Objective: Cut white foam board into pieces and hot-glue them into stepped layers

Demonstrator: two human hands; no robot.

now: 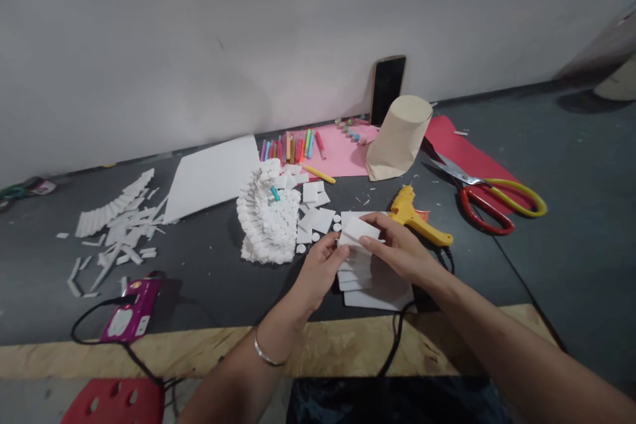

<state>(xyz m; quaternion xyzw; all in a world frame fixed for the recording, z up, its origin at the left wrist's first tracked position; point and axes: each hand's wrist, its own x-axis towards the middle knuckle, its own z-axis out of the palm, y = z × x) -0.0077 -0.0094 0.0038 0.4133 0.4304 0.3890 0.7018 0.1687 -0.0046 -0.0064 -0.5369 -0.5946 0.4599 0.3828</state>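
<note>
My left hand [318, 271] and my right hand [397, 248] both pinch a small white foam piece [358, 230] just above the dark table. Beneath them lies a stack of white foam rectangles [365, 281]. To the left stands a curved white model [265, 215] built from many small foam blocks, with loose white squares [315, 212] beside it. A yellow glue gun [417, 215] lies just right of my right hand. A silver bangle sits on my left wrist.
Red and yellow scissors [489, 195] lie on red paper at the right. A beige paper cylinder [400, 136], a leaning phone [386, 87], coloured markers [293, 144], pink paper and a white sheet [213, 175] sit behind. Foam strips [116, 225] and a purple device [132, 310] lie left.
</note>
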